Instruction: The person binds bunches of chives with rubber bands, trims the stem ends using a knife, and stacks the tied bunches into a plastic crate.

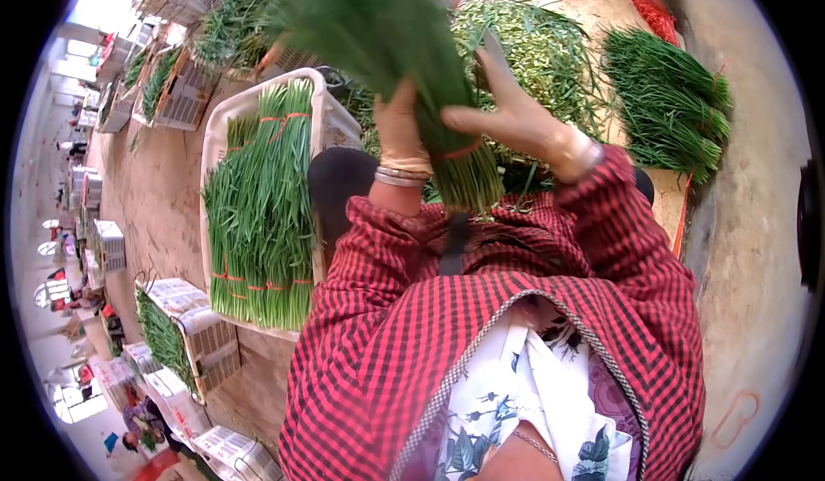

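Note:
A bundle of garlic chives (387, 34), bound near its base by a red band, is held up over my lap. Its leafy tops are smeared by motion, and the pale cut ends point down toward me. My left hand (400, 133) is closed round the left side of the bundle, its other fingers hidden behind the leaves. On the right, my right hand (520, 120) is open, the thumb reaching to the bundle and the fingers stretched upward apart from it. A thin pale shape by those fingers is too blurred to name.
At my left stands a white crate (215, 128) filled with tied chives (266, 197). Loose trimmings (533, 42) are heaped ahead. Several tied bundles (666, 98) lie at the right, near a wall. More crates (185, 326) and people are farther left.

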`<state>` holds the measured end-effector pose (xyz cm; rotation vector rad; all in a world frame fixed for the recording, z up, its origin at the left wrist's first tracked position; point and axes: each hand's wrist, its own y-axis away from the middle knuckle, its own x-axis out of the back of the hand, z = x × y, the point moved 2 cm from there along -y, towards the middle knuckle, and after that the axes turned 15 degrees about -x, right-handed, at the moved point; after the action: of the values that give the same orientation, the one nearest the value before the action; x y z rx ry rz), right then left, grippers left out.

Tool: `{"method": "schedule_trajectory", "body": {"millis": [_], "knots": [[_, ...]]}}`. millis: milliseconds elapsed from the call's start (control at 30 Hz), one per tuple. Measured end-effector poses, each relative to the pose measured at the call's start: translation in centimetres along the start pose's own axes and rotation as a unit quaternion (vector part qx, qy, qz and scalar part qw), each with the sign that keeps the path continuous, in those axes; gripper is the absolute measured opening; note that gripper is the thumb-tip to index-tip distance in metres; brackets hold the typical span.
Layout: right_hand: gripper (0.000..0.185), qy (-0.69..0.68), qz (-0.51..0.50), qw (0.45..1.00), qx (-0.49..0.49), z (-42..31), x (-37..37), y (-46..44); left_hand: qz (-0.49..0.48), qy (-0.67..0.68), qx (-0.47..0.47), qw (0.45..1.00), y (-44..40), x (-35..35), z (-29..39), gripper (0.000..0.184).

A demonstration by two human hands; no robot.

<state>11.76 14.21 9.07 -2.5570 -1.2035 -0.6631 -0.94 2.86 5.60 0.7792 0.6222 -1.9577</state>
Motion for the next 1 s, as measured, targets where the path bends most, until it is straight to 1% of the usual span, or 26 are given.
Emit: {"method": "schedule_trajectory", "body": {"millis": [33,67,100,133,200,233,267,300,333,400,467,500,533,567,600,667,700,733,800,833,867,933,967,1000], "knots": [[0.081,-0.063,0.011,0.998,-0.011,-1.1,-0.6,-1.5,-0.029,-0.030,-0.001,0.999,0.6,-0.9,-0.7,0.042],[0.076,-0.158,-0.035,0.984,-0.077,-1.8,-0.2,-3.0,-0.057,-0.059,-0.002,0.997,1.2,-2.0,-1.0,0.043],[0.060,-0.191,0.011,0.975,-0.111,-2.3,0.7,-3.5,-0.046,-0.084,0.007,0.995,1.7,-2.6,-1.0,0.041],[0.048,-0.229,0.062,0.969,-0.074,-1.7,1.0,-3.7,-0.048,-0.084,0.010,0.995,1.7,-3.1,-0.6,0.041],[0.041,-0.294,0.085,0.946,-0.105,0.1,1.6,-3.2,0.003,-0.020,0.087,0.996,1.6,-3.0,-0.1,0.037],[0.041,-0.294,0.085,0.946,-0.107,0.9,1.8,-3.0,0.003,-0.002,0.109,0.994,1.5,-2.5,-0.1,0.038],[0.039,-0.371,0.101,0.915,-0.124,2.0,2.0,-2.4,0.005,-0.001,0.111,0.994,1.4,-1.8,-0.5,0.038],[0.038,-0.445,0.118,0.876,-0.142,3.0,2.1,-1.8,0.027,0.042,0.136,0.989,1.3,-1.2,-1.0,0.037],[0.038,-0.445,0.119,0.876,-0.145,2.8,2.5,-1.0,0.049,0.086,0.161,0.982,1.4,-0.8,-1.4,0.036],[0.037,-0.482,0.142,0.830,-0.243,2.2,3.7,0.3,0.048,0.083,0.177,0.980,1.8,-1.0,-1.1,0.035],[0.038,-0.496,0.140,0.825,-0.232,5.8,4.1,-0.1,0.049,0.079,0.194,0.977,2.3,-1.1,-1.0,0.035],[0.038,-0.447,0.168,0.849,-0.227,7.7,4.5,-0.5,0.049,0.079,0.192,0.977,2.4,-1.1,-1.0,0.035],[0.038,-0.395,0.195,0.870,-0.220,8.0,4.9,-0.5,0.049,0.080,0.189,0.978,2.4,-1.2,-1.0,0.035],[0.035,-0.423,0.227,0.852,-0.209,8.3,5.3,-0.3,0.050,0.079,0.189,0.978,2.4,-1.2,-0.8,0.035],[0.034,-0.430,0.248,0.835,-0.237,8.8,6.1,0.3,0.039,0.084,0.203,0.975,2.4,-1.2,-0.7,0.036],[0.030,-0.474,0.281,0.809,-0.203,8.8,7.3,0.8,0.028,0.088,0.217,0.972,2.3,-1.2,-0.8,0.037],[0.031,-0.408,0.293,0.828,-0.249,10.4,8.1,1.0,0.035,0.081,0.218,0.972,2.2,-1.0,-1.0,0.037],[0.031,-0.410,0.292,0.827,-0.249,11.6,8.7,1.2,0.040,0.075,0.219,0.972,2.1,-0.9,-1.0,0.037],[0.034,-0.548,0.188,0.790,-0.202,13.3,9.3,1.3,0.036,0.087,0.221,0.971,2.0,-1.0,-0.8,0.038],[0.034,-0.531,0.171,0.800,-0.221,14.3,9.4,1.4,0.032,0.099,0.225,0.969,2.0,-1.1,-0.7,0.038],[0.034,-0.532,0.169,0.800,-0.220,13.2,8.8,1.8,0.032,0.098,0.223,0.969,1.7,-1.0,-0.9,0.038],[0.024,-0.407,0.085,0.866,-0.278,10.6,6.5,3.5,0.051,0.031,0.173,0.983,1.2,-0.8,-0.8,0.039],[0.020,-0.356,0.058,0.897,-0.255,9.9,5.3,4.0,0.051,0.030,0.172,0.983,1.2,-1.0,-0.6,0.039],[0.018,-0.356,-0.010,0.894,-0.271,9.1,4.5,4.6,0.051,0.025,0.158,0.986,1.2,-1.3,-0.5,0.039]]}}
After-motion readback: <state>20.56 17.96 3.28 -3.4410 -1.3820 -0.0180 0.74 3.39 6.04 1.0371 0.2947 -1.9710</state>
